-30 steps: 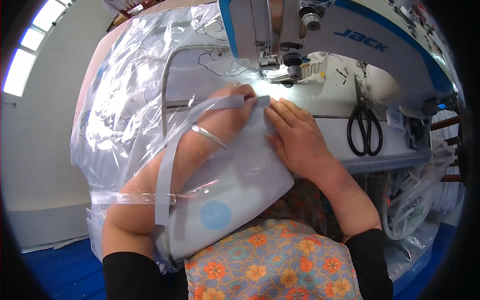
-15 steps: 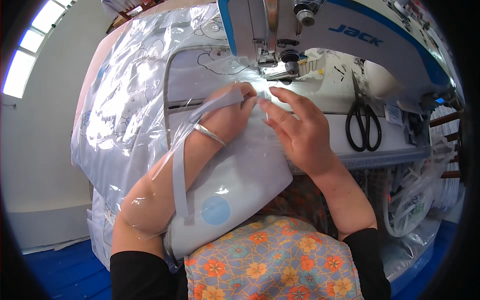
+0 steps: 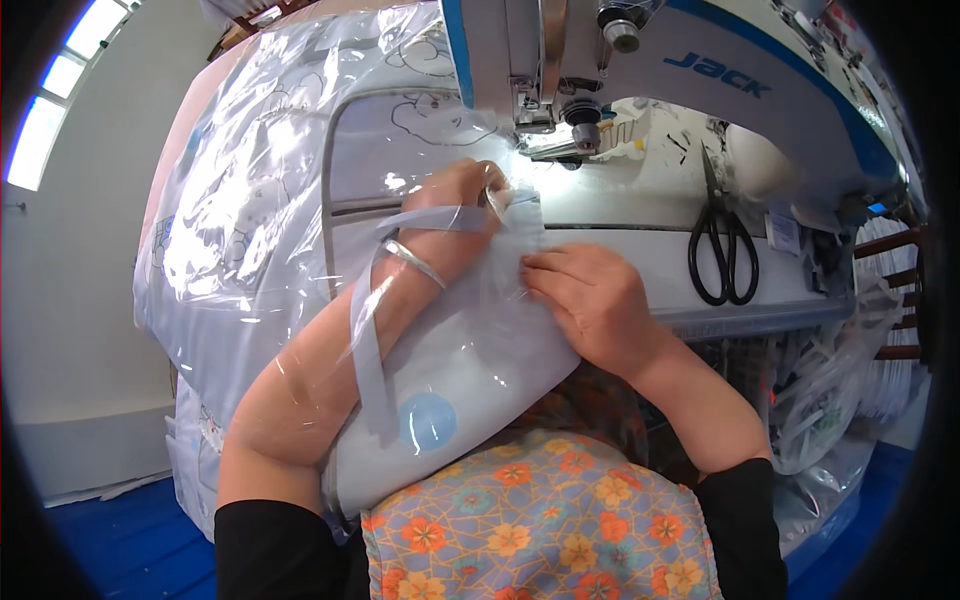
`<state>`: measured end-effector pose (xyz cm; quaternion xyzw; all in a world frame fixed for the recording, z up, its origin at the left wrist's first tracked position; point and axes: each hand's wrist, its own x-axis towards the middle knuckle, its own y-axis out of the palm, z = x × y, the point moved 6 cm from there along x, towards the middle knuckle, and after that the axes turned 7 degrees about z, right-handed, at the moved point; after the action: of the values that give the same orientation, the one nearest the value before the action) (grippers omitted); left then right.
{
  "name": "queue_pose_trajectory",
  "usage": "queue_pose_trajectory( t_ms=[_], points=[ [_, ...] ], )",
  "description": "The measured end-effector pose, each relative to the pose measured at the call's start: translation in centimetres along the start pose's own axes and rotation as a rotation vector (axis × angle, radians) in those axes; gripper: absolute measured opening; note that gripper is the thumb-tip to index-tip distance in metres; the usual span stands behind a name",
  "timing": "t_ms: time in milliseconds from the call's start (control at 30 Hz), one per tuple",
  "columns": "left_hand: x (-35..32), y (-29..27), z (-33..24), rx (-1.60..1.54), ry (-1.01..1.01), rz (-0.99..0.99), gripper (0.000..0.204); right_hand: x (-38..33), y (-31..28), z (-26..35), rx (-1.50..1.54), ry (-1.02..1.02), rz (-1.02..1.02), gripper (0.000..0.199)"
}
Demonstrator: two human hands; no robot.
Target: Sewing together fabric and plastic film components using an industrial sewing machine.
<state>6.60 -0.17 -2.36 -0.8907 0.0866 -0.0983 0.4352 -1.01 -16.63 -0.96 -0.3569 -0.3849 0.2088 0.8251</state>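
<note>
Both hands moved up toward the frame centre: left hand [image 3: 462,192] now pinches the clear plastic cover [image 3: 470,350] near the needle [image 3: 583,140]; right hand [image 3: 590,300] presses flat, feeding the seam.

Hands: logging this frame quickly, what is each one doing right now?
Left hand: closed, gripping the clear plastic piece near the sewing machine.
Right hand: open, flat on the plastic.

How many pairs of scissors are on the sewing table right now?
1: black scissors lie on the white machine bed, right of the right hand. Others could be hidden under the clear plastic.
</note>
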Motion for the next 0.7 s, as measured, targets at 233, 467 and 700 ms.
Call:
queue_pose_trajectory(
  t_ms=[233,467,700],
  points=[
    [-0.3,-0.2,0.0,0.007,0.012,-0.007,0.01,3.6,-0.7,-2.1,-0.267,0.02,-0.086,0.023],
    [0.0,0.0,-0.4,0.11,0.15,-0.034,0.013,2.9,0.9,-3.2,-0.088,0.057,-0.021,0.019],
    [0.0,-0.3,0.0,0.169,0.027,0.07,0.022,3.3,1.7,-1.9,-0.194,-0.023,0.034,0.019]
  ],
)
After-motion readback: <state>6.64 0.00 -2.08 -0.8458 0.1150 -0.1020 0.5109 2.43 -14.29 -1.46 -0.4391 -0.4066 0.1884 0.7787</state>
